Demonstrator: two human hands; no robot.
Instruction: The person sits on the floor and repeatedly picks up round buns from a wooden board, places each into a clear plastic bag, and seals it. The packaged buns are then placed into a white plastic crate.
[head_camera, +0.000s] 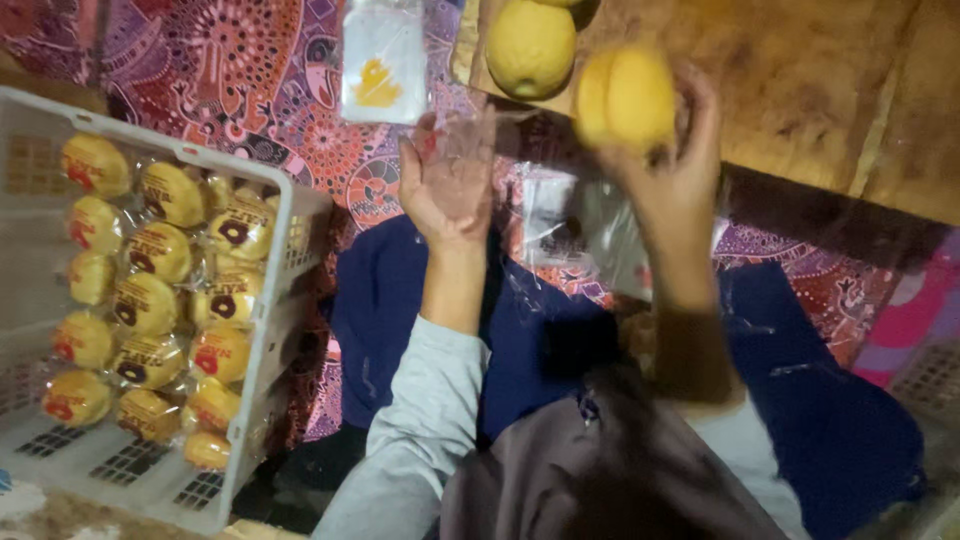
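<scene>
My right hand (680, 165) grips a round yellow bun (628, 97) just off the near edge of a wooden board (800, 80). My left hand (447, 180) is raised palm up with a clear plastic bag (462, 140) across its fingers; a white-and-yellow printed bag (384, 60) shows just above it. Another yellow bun (530, 45) rests on the board, beside the held one. More clear bags (580, 225) lie in my lap, between my arms.
A white plastic crate (265, 300) at the left holds several wrapped yellow buns (150, 300). A patterned purple cloth (230, 70) covers the floor. My legs in dark blue trousers (830, 400) fill the lower middle. Another pale crate's corner (930, 385) shows at the far right.
</scene>
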